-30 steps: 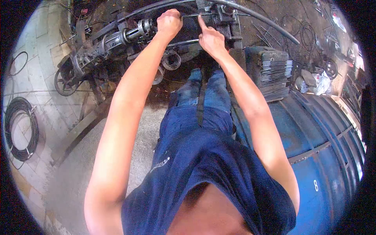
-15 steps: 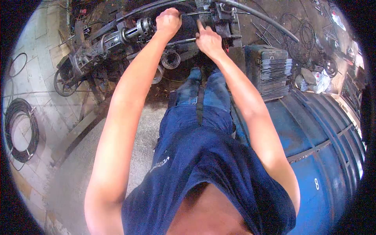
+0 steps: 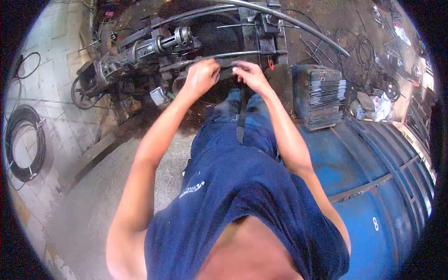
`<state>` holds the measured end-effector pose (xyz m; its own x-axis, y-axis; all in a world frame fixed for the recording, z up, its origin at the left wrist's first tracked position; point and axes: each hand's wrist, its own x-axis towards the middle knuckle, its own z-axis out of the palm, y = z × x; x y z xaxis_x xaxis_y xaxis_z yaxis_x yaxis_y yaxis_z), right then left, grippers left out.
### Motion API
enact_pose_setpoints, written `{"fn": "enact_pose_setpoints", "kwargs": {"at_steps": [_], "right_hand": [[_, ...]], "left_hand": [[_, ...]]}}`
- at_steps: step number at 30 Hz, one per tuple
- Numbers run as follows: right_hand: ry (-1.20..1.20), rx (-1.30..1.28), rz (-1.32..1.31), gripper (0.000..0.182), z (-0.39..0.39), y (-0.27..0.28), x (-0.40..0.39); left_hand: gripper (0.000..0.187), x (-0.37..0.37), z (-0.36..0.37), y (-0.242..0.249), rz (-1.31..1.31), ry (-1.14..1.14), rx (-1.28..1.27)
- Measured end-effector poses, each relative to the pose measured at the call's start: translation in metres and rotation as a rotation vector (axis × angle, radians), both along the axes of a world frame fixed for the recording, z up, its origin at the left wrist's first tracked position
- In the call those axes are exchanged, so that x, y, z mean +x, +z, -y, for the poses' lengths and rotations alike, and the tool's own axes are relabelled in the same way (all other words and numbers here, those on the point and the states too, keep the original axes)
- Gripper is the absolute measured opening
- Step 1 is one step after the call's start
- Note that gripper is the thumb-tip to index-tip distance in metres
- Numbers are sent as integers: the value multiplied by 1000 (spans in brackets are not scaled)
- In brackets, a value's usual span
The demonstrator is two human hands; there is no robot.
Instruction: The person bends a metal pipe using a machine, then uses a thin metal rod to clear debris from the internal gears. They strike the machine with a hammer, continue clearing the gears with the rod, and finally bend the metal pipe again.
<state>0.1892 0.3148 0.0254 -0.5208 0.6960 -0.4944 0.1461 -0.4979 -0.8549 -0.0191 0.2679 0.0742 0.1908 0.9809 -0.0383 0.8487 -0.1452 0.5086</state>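
My left hand (image 3: 202, 77) is closed, its fingers curled in front of the machine's near rail. Whatever it may hold is hidden. To its right, with a small gap between, my right hand (image 3: 250, 76) has its fingers bent in and the thumb near them; I cannot make out anything in it. Both hands are just on my side of a long metal bar (image 3: 226, 56) on the dark, greasy machine (image 3: 163, 44). Behind that bar a thin rod (image 3: 233, 25) reaches left from a block (image 3: 269, 23), its left end free.
A thick pipe (image 3: 308, 32) slants over the machine's right side. On the right, a blue ribbed metal surface (image 3: 354, 163) lies beside a dark box with stacked thin rods (image 3: 324, 93). A cable coil (image 3: 16, 144) is on the left floor, and a handwheel (image 3: 84, 93) stands nearer the machine.
Both hands have come back toward my body from the thin rod and the block. My right index finger, earlier stretched out, is now bent. The thin rod's left end has come into view.
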Motion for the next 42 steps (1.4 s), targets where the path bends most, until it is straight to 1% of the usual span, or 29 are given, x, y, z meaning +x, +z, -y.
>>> {"fn": "enact_pose_setpoints", "kwargs": {"at_steps": [1,3,4,5,6,7,9,10,11,12,13,14,15,16,17,19,22,24,25,27,29,31,33,34,35,37,39,41,42], "right_hand": [[96,65,72,30,3,-5,-2],[138,63,72,23,11,-9,-9],[146,63,69,23,12,-9,-11],[249,91,110,19,13,-9,-13],[353,118,151,16,15,-11,-16],[364,113,146,16,18,-13,-21],[448,142,201,16,21,-19,-28],[444,196,273,16,23,-22,-31],[449,194,271,16,25,-27,-35],[348,283,390,17,29,-36,-38],[245,371,508,18,32,-48,-41],[241,345,566,17,34,-62,-46],[243,343,563,17,38,-73,-51],[233,456,605,17,41,-80,-57],[219,568,647,17,45,-87,-63],[224,528,659,18,53,-99,-76],[184,530,672,15,62,-117,-83],[116,446,578,19,62,-124,-79],[113,451,583,19,58,-113,-77],[3,374,589,22,51,-88,-64],[-92,398,579,29,44,-88,-40],[-224,584,672,28,37,-91,-8],[-349,634,720,29,29,-90,23],[-326,664,868,30,23,-91,36],[-386,689,911,33,20,-93,47],[-453,549,1024,34,14,-95,61],[-464,519,1013,36,8,-104,71],[-469,478,996,38,5,-115,73],[-555,354,981,39,2,-118,69]], "left_hand": [[13,-1,14,3,-11,12,-63],[15,-5,37,4,14,39,-80],[16,-7,47,1,2,60,-94],[16,-10,56,-3,-10,82,-110],[8,-10,62,-2,5,110,-59],[8,-13,67,-3,1,120,-65],[18,-17,72,-2,-20,115,-89],[18,-18,74,1,-20,122,-92],[26,-19,77,5,-32,213,-15],[34,-20,79,10,-45,303,62],[34,-23,85,11,-47,307,59],[39,-31,95,11,-44,370,-24],[45,-41,104,9,-41,431,-106],[43,-51,116,6,40,450,-170],[43,-58,130,4,38,448,-174],[42,-66,156,9,-4,559,-333],[42,-79,199,3,-17,588,-383],[42,-78,219,5,-32,591,-390],[43,-79,227,3,-51,601,-395],[42,-81,239,-6,-16,609,-414],[41,-80,241,-11,-40,574,-403],[39,-77,229,-9,-18,565,-367],[36,-75,217,-14,53,566,-404],[36,-73,209,-14,60,565,-395],[35,-70,201,-13,75,545,-362],[33,-63,188,-7,94,529,-318],[33,-58,180,0,106,561,-372],[33,-54,181,3,94,566,-337],[33,-52,185,2,91,573,-329]]}}
